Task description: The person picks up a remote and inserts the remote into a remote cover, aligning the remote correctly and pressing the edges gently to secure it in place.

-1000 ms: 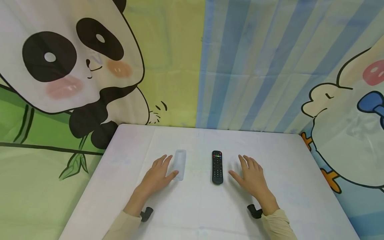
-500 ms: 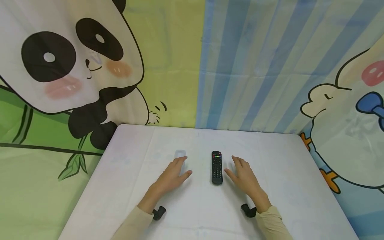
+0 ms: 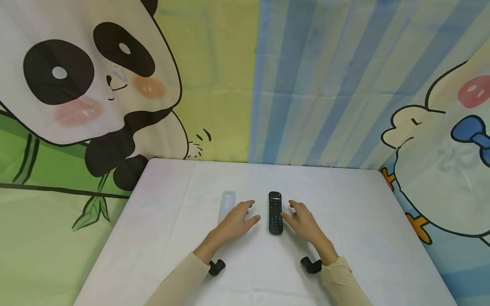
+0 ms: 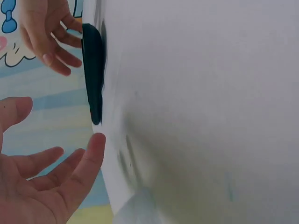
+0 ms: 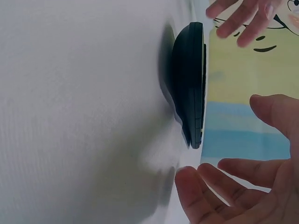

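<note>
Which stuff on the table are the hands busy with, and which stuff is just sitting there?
Busy with:
- black remote, lying flat between the two hands
- left hand and right hand, both open, close on either side of it

Just sitting there:
- clear cover, lying left of the left hand
- white table
- cartoon panda curtain behind

left grip (image 3: pixel 236 219): bare desk (image 3: pixel 344 204) lies between it and the remote (image 3: pixel 275 206); a clear sleeve (image 3: pixel 226 204) lies just outside it.
right grip (image 3: pixel 302 220): close beside the remote; open desk stretches outward, unblocked.
</note>
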`<state>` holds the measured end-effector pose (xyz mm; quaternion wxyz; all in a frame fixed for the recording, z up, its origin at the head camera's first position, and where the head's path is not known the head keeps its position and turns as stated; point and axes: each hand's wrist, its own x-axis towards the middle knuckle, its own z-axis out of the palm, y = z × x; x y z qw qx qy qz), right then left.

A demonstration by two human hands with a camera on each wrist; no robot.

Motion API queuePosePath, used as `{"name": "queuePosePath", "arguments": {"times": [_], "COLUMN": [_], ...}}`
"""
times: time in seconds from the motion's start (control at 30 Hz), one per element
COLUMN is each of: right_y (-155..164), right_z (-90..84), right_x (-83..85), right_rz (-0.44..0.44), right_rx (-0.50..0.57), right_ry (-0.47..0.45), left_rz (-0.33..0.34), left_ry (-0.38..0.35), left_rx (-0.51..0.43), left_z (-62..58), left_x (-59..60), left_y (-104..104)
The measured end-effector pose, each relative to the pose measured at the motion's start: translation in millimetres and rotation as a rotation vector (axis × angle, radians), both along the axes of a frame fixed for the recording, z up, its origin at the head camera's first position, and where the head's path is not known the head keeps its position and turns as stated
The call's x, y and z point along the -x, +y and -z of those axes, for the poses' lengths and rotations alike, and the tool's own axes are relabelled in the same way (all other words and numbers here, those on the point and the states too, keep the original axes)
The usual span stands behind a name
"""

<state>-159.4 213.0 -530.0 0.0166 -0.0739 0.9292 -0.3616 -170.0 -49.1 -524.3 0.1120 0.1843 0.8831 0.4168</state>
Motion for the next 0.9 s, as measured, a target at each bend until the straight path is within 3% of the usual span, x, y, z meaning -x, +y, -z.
{"name": "queuePosePath", "arguments": {"times": [0.27, 0.5, 0.9], "right_y": [-6, -11, -11], "right_z": [0.4, 1.2, 9.5], "right_x": [5.7, 7.6, 11.0], "right_rz": [0.037, 0.071, 0.095], "right_rx": [0.079, 0.251, 0.356], "right_ry": [-0.126, -0.251, -0.276], "left_rz": [-0.005, -0.052, -0.066], "left_ry": [-0.132, -0.310, -0.407], "left_rx": [-0.115, -0.204, -0.287], "left_z": [7.9, 14.9, 21.0], "left_x": [12.7, 18.6, 25.0], "left_y": [29, 42, 54]}}
